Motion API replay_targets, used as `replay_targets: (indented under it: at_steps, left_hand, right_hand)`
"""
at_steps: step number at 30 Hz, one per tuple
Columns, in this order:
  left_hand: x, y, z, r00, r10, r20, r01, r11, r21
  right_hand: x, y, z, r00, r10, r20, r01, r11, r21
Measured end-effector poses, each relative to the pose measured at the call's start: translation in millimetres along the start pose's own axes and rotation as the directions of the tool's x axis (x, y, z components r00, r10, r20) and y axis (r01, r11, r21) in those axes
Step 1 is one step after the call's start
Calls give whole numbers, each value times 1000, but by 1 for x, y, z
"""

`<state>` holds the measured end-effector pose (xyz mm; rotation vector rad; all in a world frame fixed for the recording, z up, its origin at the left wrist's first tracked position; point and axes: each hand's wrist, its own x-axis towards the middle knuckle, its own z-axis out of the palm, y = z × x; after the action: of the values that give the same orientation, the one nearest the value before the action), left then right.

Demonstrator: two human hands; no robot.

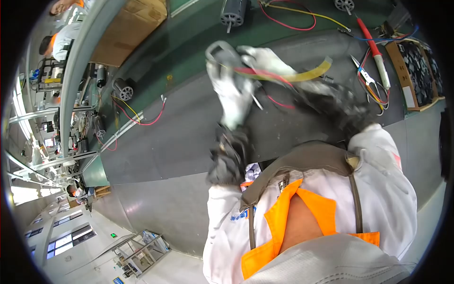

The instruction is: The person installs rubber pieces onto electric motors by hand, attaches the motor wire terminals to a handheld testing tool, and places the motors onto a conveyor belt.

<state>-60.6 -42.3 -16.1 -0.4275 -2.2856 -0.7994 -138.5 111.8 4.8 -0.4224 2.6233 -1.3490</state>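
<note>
Both my hands wear white gloves, with black covers over the forearms. My left hand [230, 97] is wrapped round a grey motor [226, 57], whose rounded end points up and away from me. My right hand [267, 62] is close against the motor's right side, its fingers curled; motion blur hides what they grip. A red wire [265, 74] and a wide, blurred yellow strip [314, 73] run from the motor to the right, across my right wrist. A thin pale tip juts out below the motor.
Scissors [364, 73] and a red-and-white pen-shaped tool [373, 49] lie right, beside a carton of dark parts [410, 75]. Other motors [233, 13] [123, 89] with wires rest on the green strip. A cardboard box [125, 35] stands at far left; people work beyond.
</note>
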Motion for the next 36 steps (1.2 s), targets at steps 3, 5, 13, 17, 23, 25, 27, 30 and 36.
replay_targets:
  at_steps: [3,5,13,17,23,25,27,30,36]
  left_hand:
    - [56,-72,23,924,-266,-276,280,960,9]
    - [79,-58,3,708,-692,142,439,274,-856]
    - [-37,13,-84,671,-473,571,469,-326,-821]
    - [-96,68,-144,573,-686,448,702,129,-700]
    - [-138,99,-157,161,-626,763,987,87,-137]
    - [-150,91,-148,195,-574,796,977,189,-103]
    - [-130,103,-134,315,-515,797,944,258,-207]
    - [-90,118,-99,519,-571,636,854,368,-367]
    - [-29,121,-35,719,-633,286,567,297,-768]
  right_hand:
    - [53,36,36,984,-155,93,57,754,655]
    - [-6,-24,-8,970,-45,238,-45,932,359]
    - [-143,52,-107,996,87,37,-95,912,398]
    - [-187,96,-234,733,469,-492,-127,805,579]
    - [-161,112,-272,848,323,-421,55,736,675]
    - [-147,79,-250,949,220,-224,-67,839,540]
    - [-143,44,-213,978,208,26,-183,782,595]
    - [-138,41,-153,874,-50,483,-278,765,581]
    - [-148,14,-100,887,-393,243,259,858,444]
